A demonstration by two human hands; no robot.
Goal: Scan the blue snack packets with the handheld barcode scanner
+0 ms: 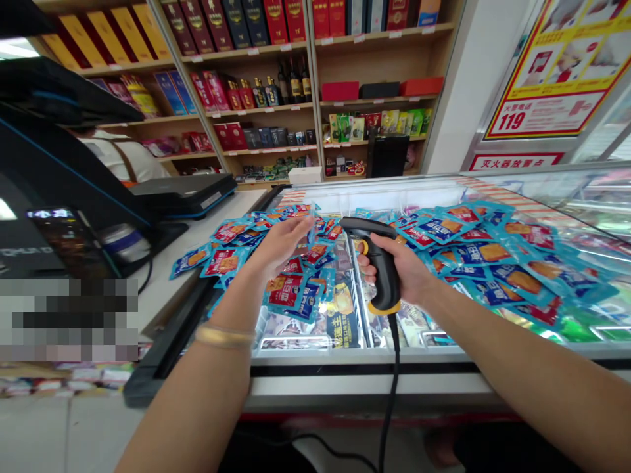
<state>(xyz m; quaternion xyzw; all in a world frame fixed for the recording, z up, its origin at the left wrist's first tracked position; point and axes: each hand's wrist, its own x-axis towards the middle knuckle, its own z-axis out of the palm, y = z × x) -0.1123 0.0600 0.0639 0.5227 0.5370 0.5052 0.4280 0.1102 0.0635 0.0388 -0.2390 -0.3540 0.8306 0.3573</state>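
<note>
My right hand (pixel 394 269) is shut around a black handheld barcode scanner (pixel 378 266) with yellow trim, and its coiled-free black cord (pixel 393 374) hangs down from the base. My left hand (pixel 280 244) reaches out palm-down over the freezer, its fingertips pinching a blue snack packet (pixel 311 230) seen nearly edge-on. Many blue and red snack packets (pixel 486 253) lie heaped across the top of a glass-topped chest freezer (pixel 365 361), on both sides of my hands. A gold bangle (pixel 224 337) circles my left wrist.
A white checkout counter (pixel 197 263) with a black terminal and a flat scale (pixel 185 195) stands to the left. A person in a white top (pixel 118 157) is beyond it. Wooden shelves of boxed goods and bottles (pixel 246 85) line the back wall, and a red-and-yellow fire safety poster (pixel 557 72) hangs right.
</note>
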